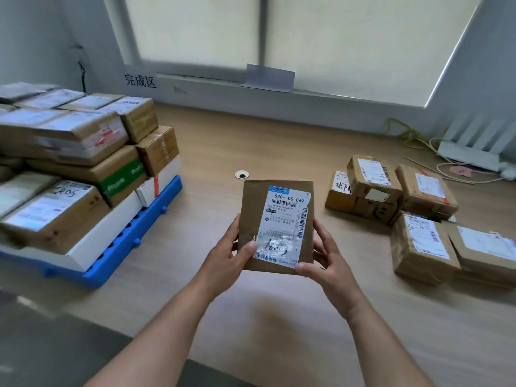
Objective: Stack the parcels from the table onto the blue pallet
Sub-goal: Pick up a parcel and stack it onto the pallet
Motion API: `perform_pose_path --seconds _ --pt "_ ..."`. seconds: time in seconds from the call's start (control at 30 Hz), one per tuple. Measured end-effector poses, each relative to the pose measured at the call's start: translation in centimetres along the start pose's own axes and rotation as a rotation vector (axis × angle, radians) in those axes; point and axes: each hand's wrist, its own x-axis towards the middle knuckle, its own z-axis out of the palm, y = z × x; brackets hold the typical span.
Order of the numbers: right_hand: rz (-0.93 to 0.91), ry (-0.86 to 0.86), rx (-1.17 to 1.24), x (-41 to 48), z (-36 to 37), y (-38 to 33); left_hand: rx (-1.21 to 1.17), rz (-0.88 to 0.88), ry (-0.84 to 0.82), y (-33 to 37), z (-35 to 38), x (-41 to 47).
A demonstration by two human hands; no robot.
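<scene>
Now both our hands' fingers [303, 266] grip the flat brown cardboard parcel [276, 227] mid-frame, next needing carriage to the blue plastic pallet [117, 258] at left.

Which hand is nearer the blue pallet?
Left. The left hand grips the held parcel on the side facing the blue pallet; the right hand grips its far edge.

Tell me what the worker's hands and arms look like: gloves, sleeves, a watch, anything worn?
Nothing worn shows. The left hand and right hand are bare, without gloves or rings. The left forearm and right forearm are uncovered down to the bottom edge of the picture: no sleeve or cuff in view, no watch, no wristband, no markings.
</scene>
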Motion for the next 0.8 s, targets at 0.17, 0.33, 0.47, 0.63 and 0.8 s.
perform_pose_path --seconds 0.17,0.33,0.47,0.63,0.8 --pt "-0.052 -0.043 0.033 -1.2 6.5 -2.6 0.080 -0.027 0.115 0.2 -7.2 -4.7" --pt "-0.100 -0.132 0.084 -2.4 12.9 -5.1 0.173 -0.009 0.293 0.1 -14.8 -9.9" --pt "-0.122 -0.207 0.132 -3.3 17.9 -6.9 0.234 -0.024 0.476 -0.5 -19.6 -13.9" --pt "-0.132 -0.278 0.141 -3.4 24.0 -8.6 0.336 -0.068 0.634 -2.4 -24.2 -18.1" --pt "-0.119 -0.341 0.123 -2.6 29.4 -10.1 0.394 -0.114 0.731 -4.1 -28.4 -20.3"
